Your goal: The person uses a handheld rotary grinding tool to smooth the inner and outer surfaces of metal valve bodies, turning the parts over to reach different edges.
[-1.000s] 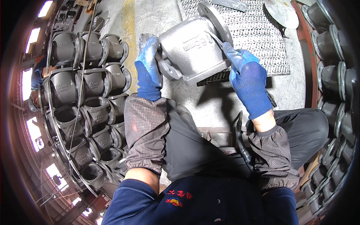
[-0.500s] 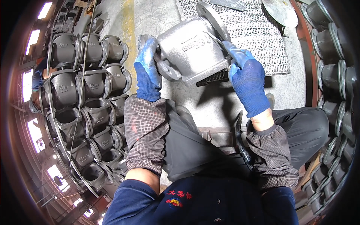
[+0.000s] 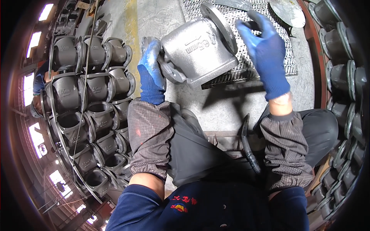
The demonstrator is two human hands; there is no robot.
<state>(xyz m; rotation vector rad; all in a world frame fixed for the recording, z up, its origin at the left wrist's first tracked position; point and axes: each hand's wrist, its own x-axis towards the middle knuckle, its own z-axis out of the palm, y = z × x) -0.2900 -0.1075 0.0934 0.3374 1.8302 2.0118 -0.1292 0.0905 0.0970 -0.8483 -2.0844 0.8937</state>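
Note:
A grey cast-metal valve body [image 3: 196, 48], with raised markings on its side, is tilted in front of me. Its large round flange [image 3: 219, 29] faces up and to the right, and a smaller flange [image 3: 172, 71] sits at its left. My left hand [image 3: 151, 57], in a blue coated glove, is closed on the valve body's left end; part of its grip is hidden behind the metal. To the right of the large flange, my gloved right hand [image 3: 264, 42] is off the casting, thumb and fingers curved and apart, with nothing visible between them.
Beneath the casting lies a metal mesh panel [image 3: 285, 63], with a round plate [image 3: 288, 13] at its far right. Similar valve bodies [image 3: 98, 86] are stacked at left, others [image 3: 339, 77] at right. A dark ribbed hose [image 3: 248, 148] runs by my right leg. Another person's sleeve [image 3: 38, 82] shows far left.
My right hand has come off the valve body's right side and moved up and to the right, its fingers spreading. My left hand and the casting have hardly moved.

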